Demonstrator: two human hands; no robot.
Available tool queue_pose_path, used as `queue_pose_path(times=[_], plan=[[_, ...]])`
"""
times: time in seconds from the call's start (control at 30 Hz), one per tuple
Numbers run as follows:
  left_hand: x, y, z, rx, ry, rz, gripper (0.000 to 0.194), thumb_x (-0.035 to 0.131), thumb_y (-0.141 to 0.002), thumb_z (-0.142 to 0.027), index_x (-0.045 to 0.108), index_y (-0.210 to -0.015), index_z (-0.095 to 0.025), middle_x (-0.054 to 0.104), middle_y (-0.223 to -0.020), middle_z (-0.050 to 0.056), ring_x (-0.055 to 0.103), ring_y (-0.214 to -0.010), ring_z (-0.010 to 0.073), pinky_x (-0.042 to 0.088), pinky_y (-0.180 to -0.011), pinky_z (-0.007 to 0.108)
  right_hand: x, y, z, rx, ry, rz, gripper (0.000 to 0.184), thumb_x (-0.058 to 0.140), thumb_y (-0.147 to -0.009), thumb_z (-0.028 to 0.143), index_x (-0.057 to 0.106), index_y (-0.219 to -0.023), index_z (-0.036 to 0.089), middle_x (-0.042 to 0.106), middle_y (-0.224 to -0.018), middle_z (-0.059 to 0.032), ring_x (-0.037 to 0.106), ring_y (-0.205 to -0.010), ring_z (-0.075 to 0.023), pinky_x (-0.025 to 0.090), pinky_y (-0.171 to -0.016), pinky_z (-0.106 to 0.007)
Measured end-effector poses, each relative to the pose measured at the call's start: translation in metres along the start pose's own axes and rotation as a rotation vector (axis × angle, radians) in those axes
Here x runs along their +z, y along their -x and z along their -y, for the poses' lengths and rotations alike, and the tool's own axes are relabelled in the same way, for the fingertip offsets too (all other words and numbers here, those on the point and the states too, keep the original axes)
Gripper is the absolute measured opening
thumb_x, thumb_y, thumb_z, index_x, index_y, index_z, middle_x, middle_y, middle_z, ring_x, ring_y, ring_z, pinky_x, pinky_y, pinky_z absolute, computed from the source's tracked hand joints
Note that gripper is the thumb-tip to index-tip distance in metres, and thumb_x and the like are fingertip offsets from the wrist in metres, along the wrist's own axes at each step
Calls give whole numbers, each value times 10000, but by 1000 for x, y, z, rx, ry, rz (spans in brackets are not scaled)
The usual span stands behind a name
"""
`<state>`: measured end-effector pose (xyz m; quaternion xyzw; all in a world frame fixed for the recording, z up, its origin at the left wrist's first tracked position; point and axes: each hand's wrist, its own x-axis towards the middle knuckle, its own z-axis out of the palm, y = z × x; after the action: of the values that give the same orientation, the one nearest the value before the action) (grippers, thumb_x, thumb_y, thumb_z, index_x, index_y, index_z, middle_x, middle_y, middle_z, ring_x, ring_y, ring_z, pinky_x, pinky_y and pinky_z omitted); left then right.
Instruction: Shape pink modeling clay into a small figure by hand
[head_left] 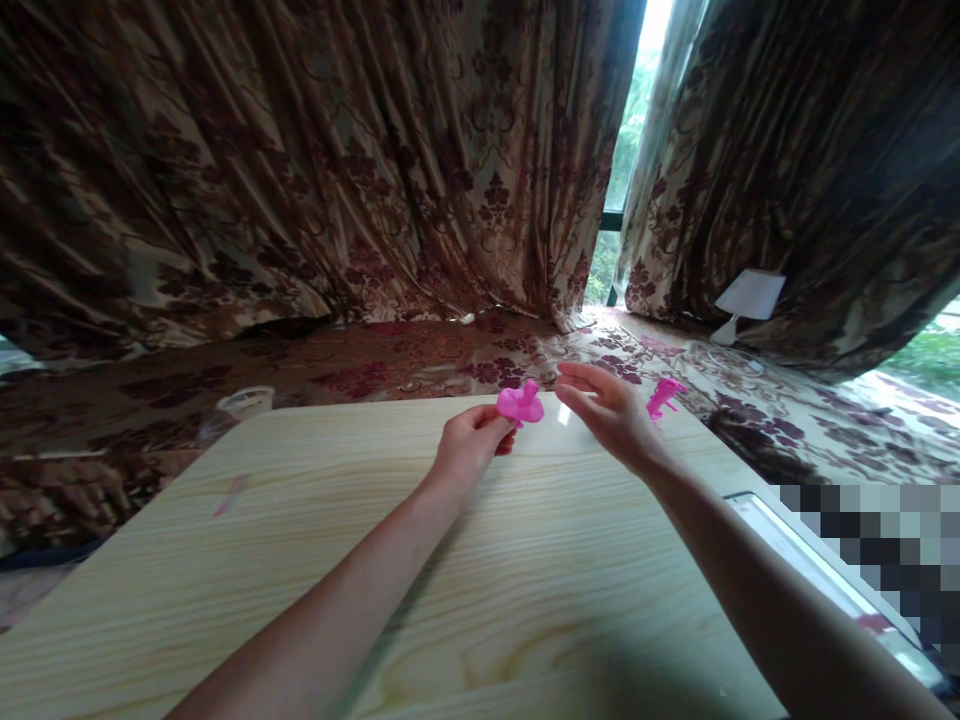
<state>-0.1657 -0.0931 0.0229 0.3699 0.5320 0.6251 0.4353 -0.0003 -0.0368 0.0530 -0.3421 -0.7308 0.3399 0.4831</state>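
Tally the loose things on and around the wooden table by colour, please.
Pink: 3 (toy piece pinched in the left hand, second piece beyond the open right hand, pale strip on the table)
White: 1 (lamp by the curtain)
Clear: 1 (plastic cup behind the table's far edge)
Total: 5

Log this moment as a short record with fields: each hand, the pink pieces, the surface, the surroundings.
left hand: fingers pinch a pink toy piece above the table
right hand: open, palm turned toward the left, holds nothing
second pink piece: beyond the right hand, at the table's far edge
pink strip: lies flat on the left of the table
table: light wood grain
surroundings: patterned curtains; white lamp at right
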Motion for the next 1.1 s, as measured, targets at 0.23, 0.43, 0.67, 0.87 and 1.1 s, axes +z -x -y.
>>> queue_pose_path(times=[0.23, 0.43, 0.67, 0.87, 1.1], plan=[[3, 4, -3, -36, 30, 38, 186, 704, -619, -271, 640, -703, -117, 622, -618, 20, 547, -526, 92, 472, -548, 230, 14, -13, 17, -167, 220, 170, 222, 604, -732, 251, 687, -930, 194, 693, -797, -25, 604, -691, -147, 456, -637, -290], [-3, 5, -12, -263, 272, 124, 114, 661, -654, -211, 636, -720, -122, 624, -639, 10, 560, -512, 79, 505, -536, 226, 18, -8, 18, -79, 2, 121, 211, 585, -744, 279, 662, -911, 175, 676, -787, -30, 599, -665, -130, 468, -624, -270], [-4, 9, -16, -312, 328, 196, 140, 675, -680, -260, 640, -753, -145, 633, -710, 13, 593, -591, 94, 521, -580, 246, 26, -6, 19, -28, -90, 74, 226, 580, -740, 282, 627, -931, 170, 666, -802, -51, 607, -710, -148, 486, -671, -304], [2, 10, -12, -143, 266, 109, 202, 746, -582, -162, 641, -754, -152, 644, -723, 22, 604, -647, 111, 492, -614, 236, 29, -10, 18, -87, 3, 33, 195, 582, -731, 272, 638, -899, 190, 657, -756, -27, 593, -678, -141, 464, -633, -282], [4, 9, -11, -88, 233, 79, 150, 705, -599, -153, 662, -742, -136, 622, -632, 10, 551, -553, 86, 478, -589, 234, 34, -9, 12, -141, 145, -6, 181, 590, -734, 283, 636, -894, 212, 655, -783, -26, 580, -685, -151, 442, -648, -291]])
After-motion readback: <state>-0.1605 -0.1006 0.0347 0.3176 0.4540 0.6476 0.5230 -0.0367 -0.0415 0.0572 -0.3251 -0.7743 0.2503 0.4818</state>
